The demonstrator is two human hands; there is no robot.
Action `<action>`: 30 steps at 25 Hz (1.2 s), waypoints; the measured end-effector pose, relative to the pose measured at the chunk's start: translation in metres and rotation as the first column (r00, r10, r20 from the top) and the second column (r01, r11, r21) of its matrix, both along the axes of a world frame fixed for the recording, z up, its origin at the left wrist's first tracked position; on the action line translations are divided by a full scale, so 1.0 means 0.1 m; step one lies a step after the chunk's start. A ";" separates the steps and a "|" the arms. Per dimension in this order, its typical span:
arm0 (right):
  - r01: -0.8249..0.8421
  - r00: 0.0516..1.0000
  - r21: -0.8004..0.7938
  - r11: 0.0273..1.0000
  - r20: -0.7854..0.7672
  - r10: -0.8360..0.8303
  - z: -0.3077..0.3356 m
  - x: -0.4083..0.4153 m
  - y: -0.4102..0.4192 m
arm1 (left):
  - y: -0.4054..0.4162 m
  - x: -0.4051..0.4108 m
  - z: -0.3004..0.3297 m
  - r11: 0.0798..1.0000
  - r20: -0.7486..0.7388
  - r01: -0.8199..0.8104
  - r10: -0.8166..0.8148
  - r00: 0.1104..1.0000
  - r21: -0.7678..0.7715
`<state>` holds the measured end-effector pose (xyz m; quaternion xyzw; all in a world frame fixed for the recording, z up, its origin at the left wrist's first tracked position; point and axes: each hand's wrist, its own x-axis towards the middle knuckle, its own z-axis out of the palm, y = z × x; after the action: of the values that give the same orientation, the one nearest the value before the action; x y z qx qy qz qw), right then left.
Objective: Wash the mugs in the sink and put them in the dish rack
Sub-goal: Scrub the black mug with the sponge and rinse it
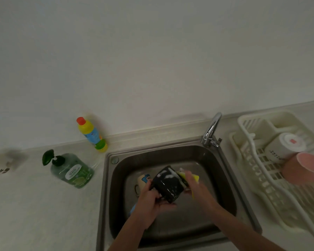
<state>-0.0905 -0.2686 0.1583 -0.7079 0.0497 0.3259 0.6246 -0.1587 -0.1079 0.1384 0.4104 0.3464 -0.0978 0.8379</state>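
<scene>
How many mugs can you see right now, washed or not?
4, possibly more hidden. A black mug is held over the sink, a cream mug lies in the basin behind the left hand, and a white mug and pink mug sit in the dish rack.

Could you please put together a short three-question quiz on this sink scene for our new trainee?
1. True or false: the black mug is already in the dish rack.
2. How many mugs lie in the rack?
3. The right hand holds: A) a sponge B) the green soap bottle C) the faucet

Key: 1. False; the left hand holds it over the sink. 2. Two. 3. A.
</scene>
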 end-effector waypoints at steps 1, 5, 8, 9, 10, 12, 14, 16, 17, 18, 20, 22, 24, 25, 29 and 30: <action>-0.056 0.995 0.025 0.998 0.080 0.054 -0.02 -0.05 -0.01 | 0.03 0.00 0.02 0.999 -0.001 0.040 -0.040 0.999 0.019; -0.091 0.991 0.103 0.990 0.107 0.080 0.00 -0.13 0.03 | 0.06 0.04 0.13 0.958 -0.024 0.216 -0.215 0.976 0.189; 0.066 0.997 0.127 0.990 0.038 -0.071 -0.02 -0.19 0.14 | -0.04 0.05 0.07 0.953 -0.036 0.118 -0.112 0.993 0.279; 0.099 0.995 0.107 0.989 0.019 -0.102 -0.06 -0.20 0.16 | -0.08 0.04 0.02 0.962 -0.017 0.062 -0.060 0.998 0.265; 0.109 0.994 0.086 0.990 0.008 -0.110 -0.08 -0.21 0.19 | -0.10 0.02 -0.03 0.975 0.009 0.010 -0.012 1.000 0.223; 0.104 0.995 0.077 0.992 -0.009 -0.104 -0.08 -0.22 0.24 | -0.12 -0.02 -0.07 0.992 0.067 -0.056 0.048 0.997 0.114; 0.070 0.998 0.074 0.995 -0.010 -0.070 -0.03 -0.22 0.29 | -0.09 -0.04 -0.07 0.997 0.087 -0.069 0.065 0.994 0.040; -0.030 0.996 0.033 0.999 0.084 0.027 -0.04 -0.22 0.26 | -0.05 -0.07 -0.05 0.997 0.103 -0.067 0.070 0.992 -0.028; -0.101 0.981 -0.007 0.995 0.164 0.101 -0.06 -0.20 0.23 | -0.02 -0.08 -0.04 0.996 0.111 -0.070 0.076 0.991 -0.059; -0.199 0.933 -0.093 0.976 0.287 0.218 -0.05 -0.17 0.19 | 0.01 -0.09 -0.05 0.994 0.127 -0.075 0.084 0.988 -0.075; -0.352 0.663 -0.394 0.849 0.535 0.524 -0.02 -0.12 0.13 | 0.04 -0.10 -0.02 0.995 0.164 -0.075 0.084 0.983 -0.060; -0.372 0.342 -0.596 0.712 0.625 0.702 0.08 -0.08 0.13 | 0.04 -0.09 0.05 0.999 0.190 -0.042 0.036 0.981 0.027; -0.383 0.217 -0.643 0.663 0.636 0.741 0.16 0.02 0.18 | 0.05 -0.07 0.08 0.994 0.195 -0.010 -0.011 0.981 0.107; -0.385 0.224 -0.634 0.671 0.641 0.734 0.16 0.09 0.21 | 0.06 -0.06 0.09 0.991 0.200 -0.008 -0.018 0.980 0.131; -0.436 0.568 -0.398 0.807 0.574 0.590 0.06 0.28 0.13 | 0.17 0.01 0.13 0.988 0.229 -0.091 0.060 0.972 0.124; -0.451 0.554 -0.393 0.801 0.580 0.597 0.02 0.26 0.09 | 0.21 0.04 0.13 0.985 0.243 -0.121 0.088 0.966 0.124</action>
<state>-0.0644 -0.2599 0.1608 -0.8164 -0.3637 0.2088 0.3970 -0.1549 -0.0871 0.1514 0.4571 0.2710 0.0202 0.8469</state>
